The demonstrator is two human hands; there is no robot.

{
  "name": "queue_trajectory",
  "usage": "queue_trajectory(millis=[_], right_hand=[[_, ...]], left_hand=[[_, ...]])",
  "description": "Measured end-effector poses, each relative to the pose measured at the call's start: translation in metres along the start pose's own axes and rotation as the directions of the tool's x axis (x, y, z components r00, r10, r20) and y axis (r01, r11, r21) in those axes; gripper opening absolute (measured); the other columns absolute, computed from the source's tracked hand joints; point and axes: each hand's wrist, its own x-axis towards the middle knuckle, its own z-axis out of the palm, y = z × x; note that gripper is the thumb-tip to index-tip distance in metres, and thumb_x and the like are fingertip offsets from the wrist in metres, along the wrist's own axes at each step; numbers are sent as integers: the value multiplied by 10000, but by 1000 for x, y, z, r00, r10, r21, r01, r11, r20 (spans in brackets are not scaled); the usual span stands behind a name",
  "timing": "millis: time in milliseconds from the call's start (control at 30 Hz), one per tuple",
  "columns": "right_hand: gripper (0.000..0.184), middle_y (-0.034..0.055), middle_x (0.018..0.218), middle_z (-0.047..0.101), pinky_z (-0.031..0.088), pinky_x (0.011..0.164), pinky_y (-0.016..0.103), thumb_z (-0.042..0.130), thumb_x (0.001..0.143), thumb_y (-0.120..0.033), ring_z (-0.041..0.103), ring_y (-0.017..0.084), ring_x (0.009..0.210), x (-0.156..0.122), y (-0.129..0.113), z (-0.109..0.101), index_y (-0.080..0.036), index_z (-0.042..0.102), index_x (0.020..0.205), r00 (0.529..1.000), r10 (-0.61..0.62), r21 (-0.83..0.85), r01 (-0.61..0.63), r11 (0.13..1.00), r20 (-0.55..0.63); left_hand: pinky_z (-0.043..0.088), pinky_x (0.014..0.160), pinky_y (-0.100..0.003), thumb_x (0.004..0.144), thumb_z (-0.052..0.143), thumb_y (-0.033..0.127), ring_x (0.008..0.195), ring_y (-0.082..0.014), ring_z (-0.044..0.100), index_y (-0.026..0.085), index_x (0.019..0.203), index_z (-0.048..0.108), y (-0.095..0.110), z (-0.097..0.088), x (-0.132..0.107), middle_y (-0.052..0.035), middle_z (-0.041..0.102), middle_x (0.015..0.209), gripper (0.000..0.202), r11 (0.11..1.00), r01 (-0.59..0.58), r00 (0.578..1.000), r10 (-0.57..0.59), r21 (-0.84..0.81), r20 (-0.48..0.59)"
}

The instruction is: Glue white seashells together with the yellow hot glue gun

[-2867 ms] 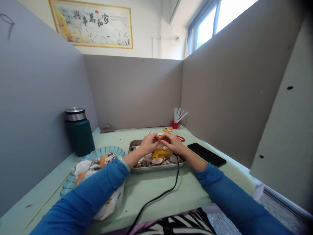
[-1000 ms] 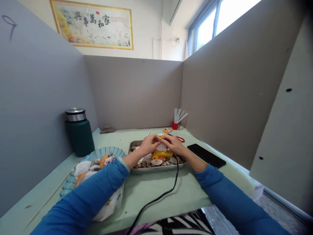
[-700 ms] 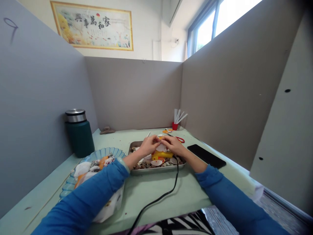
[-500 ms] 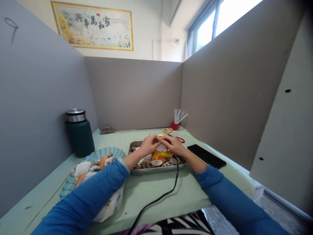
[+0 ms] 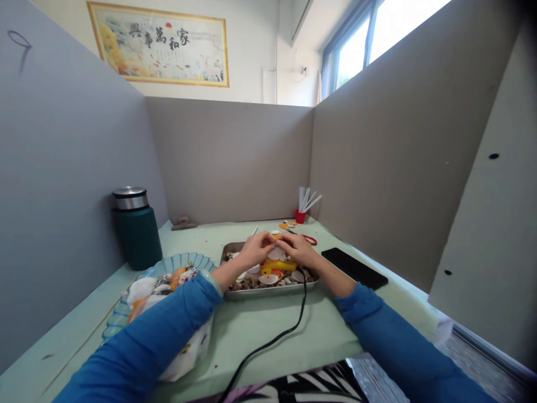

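Note:
Over a metal tray [image 5: 268, 289] of shells and pebbles, my left hand [image 5: 254, 250] and my right hand [image 5: 298, 249] meet fingertip to fingertip. Both pinch a small pale piece, probably a white shell [image 5: 276, 253], though it is too small to be sure. Under the hands lies a yellow tool [image 5: 279, 265] in the tray, with a black cord [image 5: 268, 340] running from it toward me across the table. Both sleeves are blue.
A blue glass plate [image 5: 123, 308] with shells and a bag sits front left. A dark green flask [image 5: 135, 228] stands by the left partition. A black phone [image 5: 354, 267] lies right of the tray. A red cup of white sticks [image 5: 301, 214] and red scissors [image 5: 309, 239] are behind.
Almost nothing: both hands stay pinched together over the tray, with only a slight shift of the view.

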Motion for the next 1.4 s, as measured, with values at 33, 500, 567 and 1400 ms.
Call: queue_trajectory(millis=[33, 500, 567, 1400], right_hand=[[279, 12, 673, 541, 349, 570, 242, 477, 908, -374, 458, 129, 617, 0, 1, 0, -152, 613, 805, 1000, 1, -2, -1, 1000, 0], [302, 12, 681, 550, 348, 578, 241, 472, 911, -395, 457, 127, 625, 0, 2, 0, -152, 616, 806, 1000, -11, 3, 11, 1000, -5], [308, 13, 675, 550, 349, 575, 241, 474, 909, -404, 458, 128, 624, 0, 1, 0, -153, 611, 793, 1000, -10, 6, 10, 1000, -6], [332, 9, 640, 551, 343, 553, 243, 464, 909, -434, 460, 130, 593, -1, 2, 0, -159, 619, 808, 1000, 16, -30, -15, 999, 14]], left_hand=[[417, 497, -200, 764, 585, 264, 492, -96, 528, 167, 822, 583, 0, 0, 0, 28, 586, 616, 113, 1000, 8, 1000, -8, -3, 5], [430, 488, -200, 764, 591, 283, 493, -99, 541, 170, 844, 581, -3, 2, 1, 29, 586, 607, 139, 998, 54, 998, -54, -35, 12], [410, 443, -200, 765, 590, 291, 431, -94, 519, 169, 854, 566, -4, 2, 1, 41, 572, 583, 153, 994, 88, 996, -86, -72, 30], [385, 398, -186, 762, 621, 312, 383, -79, 489, 166, 851, 553, 1, 2, 0, 63, 529, 526, 183, 971, 165, 986, -156, -171, 66]])
